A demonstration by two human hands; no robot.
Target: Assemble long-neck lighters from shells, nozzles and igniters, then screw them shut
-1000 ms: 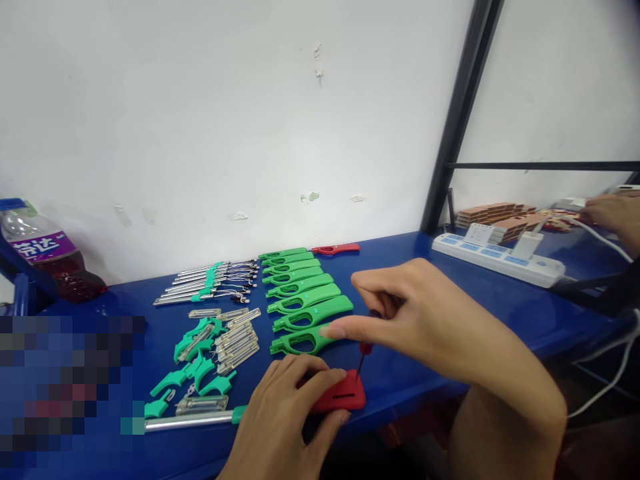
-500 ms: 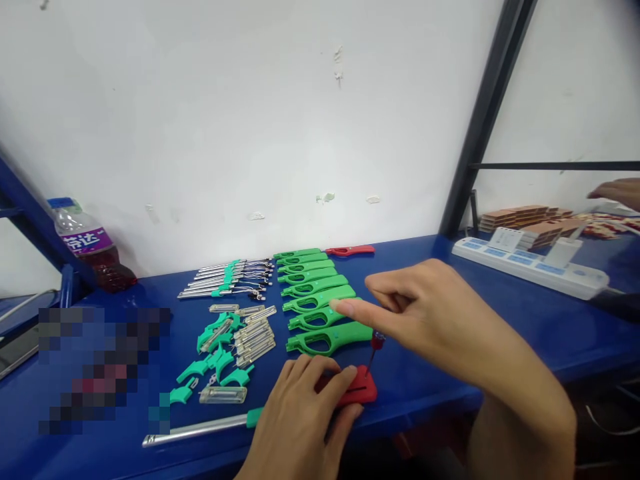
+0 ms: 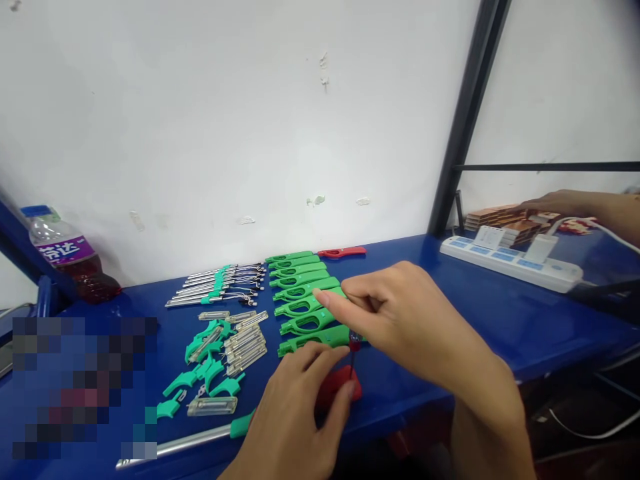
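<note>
My left hand point(image 3: 295, 417) holds down the red-handled long-nose lighter point(image 3: 356, 392) near the table's front edge. The lighter's silver barrel point(image 3: 175, 445) with its green collar points left. My left forefinger and thumb lie close on either side of the screwdriver point(image 3: 353, 357), which stands upright with its tip on the red handle. My right hand point(image 3: 405, 320) is closed over the top of the screwdriver, thumb stretched to the left; the upper grip is hidden. Just behind lie green lighter casings point(image 3: 300, 308) in a row.
Left of the casings lie clear fuel tanks point(image 3: 246, 350), green triggers point(image 3: 205, 370) and silver barrels with wires point(image 3: 200, 285). A red casing point(image 3: 343, 253), drink bottle point(image 3: 67, 250) and power strip point(image 3: 510, 263) stand farther out. Another person's hand point(image 3: 555, 200) is over brown stacks at right.
The view has swung slightly right. My left forefinger and thumb have shifted to the screwdriver's shaft, which now stands straighter. The other person's hand has reached left over the brown stacks.
</note>
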